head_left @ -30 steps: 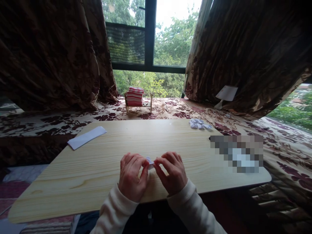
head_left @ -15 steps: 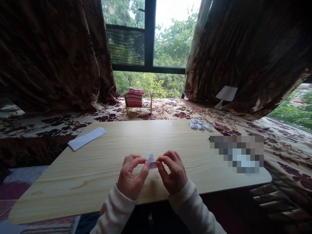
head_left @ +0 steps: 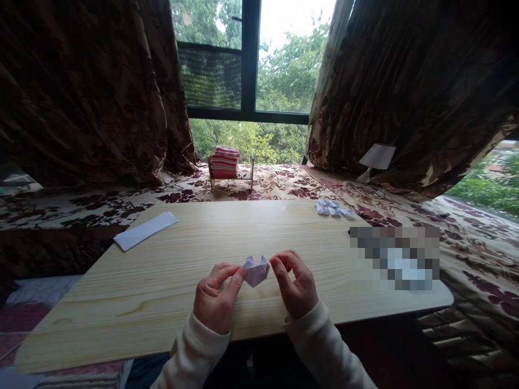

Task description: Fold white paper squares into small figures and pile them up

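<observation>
A small white folded paper (head_left: 257,273) with two upright points hangs over the near middle of the wooden table (head_left: 162,292). My left hand (head_left: 218,294) pinches its left corner between thumb and forefinger. At the paper's right corner is my right hand (head_left: 297,282), its thumb and forefinger pressed together; whether they grip the corner or only touch it is hard to tell. A stack of white paper strips (head_left: 146,230) lies at the table's left edge. Several folded white paper pieces (head_left: 330,208) sit together near the far right edge.
A blurred-out patch (head_left: 399,262) covers something at the table's right side. Beyond the table, a small wooden rack (head_left: 232,175) holds folded pink-striped cloths (head_left: 225,162) on the floral cover. A white lamp (head_left: 377,156) stands by the right curtain.
The paper has turned and opened to view, now showing two points instead of one peak. My right hand has moved slightly right, and my left hand has shifted a little lower.
</observation>
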